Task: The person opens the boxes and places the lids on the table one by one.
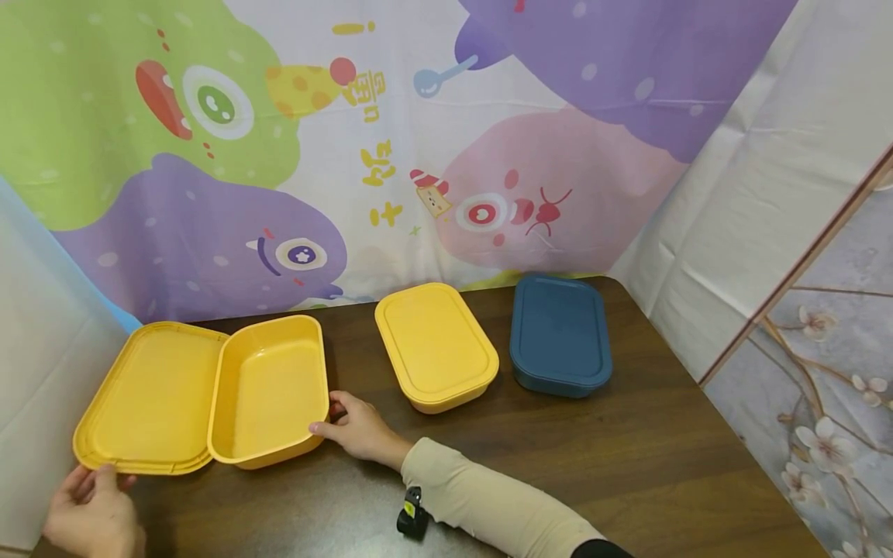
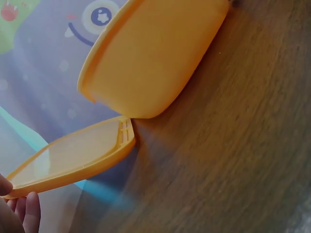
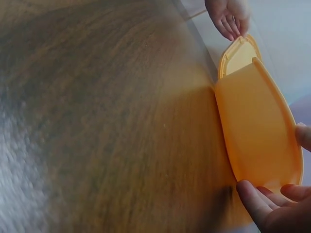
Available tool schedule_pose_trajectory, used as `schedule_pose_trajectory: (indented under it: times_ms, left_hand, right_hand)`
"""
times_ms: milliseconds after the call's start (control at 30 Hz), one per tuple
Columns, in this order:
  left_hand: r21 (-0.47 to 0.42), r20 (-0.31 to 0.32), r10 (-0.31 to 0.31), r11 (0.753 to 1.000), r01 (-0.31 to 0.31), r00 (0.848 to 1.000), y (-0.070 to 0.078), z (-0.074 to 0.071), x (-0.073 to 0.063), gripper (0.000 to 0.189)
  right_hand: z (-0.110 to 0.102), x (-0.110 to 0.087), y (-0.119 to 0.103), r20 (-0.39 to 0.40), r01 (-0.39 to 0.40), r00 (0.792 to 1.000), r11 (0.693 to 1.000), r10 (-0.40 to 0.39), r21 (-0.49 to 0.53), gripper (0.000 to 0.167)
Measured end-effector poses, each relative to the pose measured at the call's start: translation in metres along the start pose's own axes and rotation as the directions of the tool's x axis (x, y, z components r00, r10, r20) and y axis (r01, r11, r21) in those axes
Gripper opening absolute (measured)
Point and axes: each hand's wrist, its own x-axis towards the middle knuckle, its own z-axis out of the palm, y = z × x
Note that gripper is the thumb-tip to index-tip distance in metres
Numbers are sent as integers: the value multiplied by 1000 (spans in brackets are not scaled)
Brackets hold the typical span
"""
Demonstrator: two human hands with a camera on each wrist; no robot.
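Observation:
An open yellow lunch box [image 1: 268,403] stands on the table at the left, its inside bare. Beside it lies its yellow lid [image 1: 149,395], underside up, the right edge against the box. My left hand [image 1: 94,511] pinches the lid's near left corner, thumb above and fingers below, as the left wrist view shows, where the lid [image 2: 73,150] slants up from the wood. At the box's near right corner, my right hand [image 1: 363,426] grips the wall, thumb at the rim. In the right wrist view its fingers [image 3: 252,199] press against the outside of the box [image 3: 255,126].
A closed yellow lunch box [image 1: 436,341] and a closed dark blue one [image 1: 560,329] stand farther right on the brown wooden table [image 1: 628,480]. Behind hangs a cartoon-printed cloth [image 1: 391,256]. A floral panel [image 1: 823,403] borders the right side.

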Motion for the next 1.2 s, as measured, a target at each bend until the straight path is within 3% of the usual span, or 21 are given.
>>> schedule_pose_trajectory:
  times_ms: [200,400,600,767,867,1033,1200]
  left_hand:
    - [106,-13,-41,993,43,999,-4,-4,7,38]
    - [192,37,-111,976,102,993,-3,-9,15,27]
    - [368,79,-196,917,154,977,1,-11,20,33]
    - [490,60,-209,858,154,976,2,-11,22,57]
    - [553,49,-210,820,148,977,2,-12,23,59]
    - [592,45,-233,789,162,971,3,-17,26,59]
    - [584,73,-246,796,158,966,3,-21,30,60]
  right_hand:
    - [3,-2,0,-13,9,1000,1000,-9,-3,52]
    - [6,-4,-2,-25,12,1000,1000,-12,16,51]
    - [7,-3,-3,-30,18,999,1000,-18,5,50]
    - [8,-2,-4,-29,20,999,1000,-20,3,48]
    - [9,-2,-4,-27,26,999,1000,-26,-1,47]
    - [12,-3,-4,-20,22,1000,1000,-22,7,47]
    - [14,-3,-4,-14,16,1000,1000,-16,2,48]
